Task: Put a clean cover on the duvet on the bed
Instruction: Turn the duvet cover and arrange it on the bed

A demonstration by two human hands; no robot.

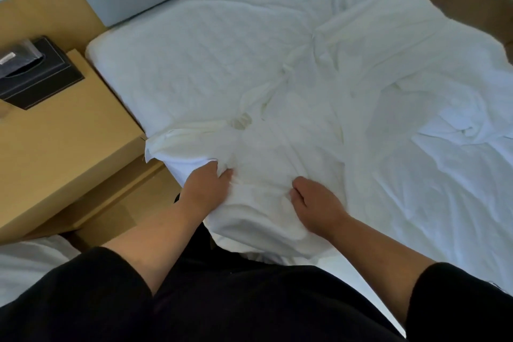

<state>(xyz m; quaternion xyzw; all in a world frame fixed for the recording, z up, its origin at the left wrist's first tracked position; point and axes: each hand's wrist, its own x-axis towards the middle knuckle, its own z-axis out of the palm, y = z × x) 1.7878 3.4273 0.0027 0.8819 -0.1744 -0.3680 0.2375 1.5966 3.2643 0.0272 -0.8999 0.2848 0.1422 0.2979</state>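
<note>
Both the left hand (206, 189) and right hand (316, 205) pinch the crumpled white fabric cover (263, 147) at the bed's (166, 44) edge, apparently gathering it; next, finding its opening.

The duvet cover (277, 147) gathered at each grip is plain white, with a faintly creamy cast in the folds just beyond the left grip (206, 187), and the bed (180, 44) past it is white with a faint quilted pattern. Left of that grip the bedside worktop (63, 130) is tan and its tissue box (36, 75) black; both sleeves (83, 291) are black
</note>
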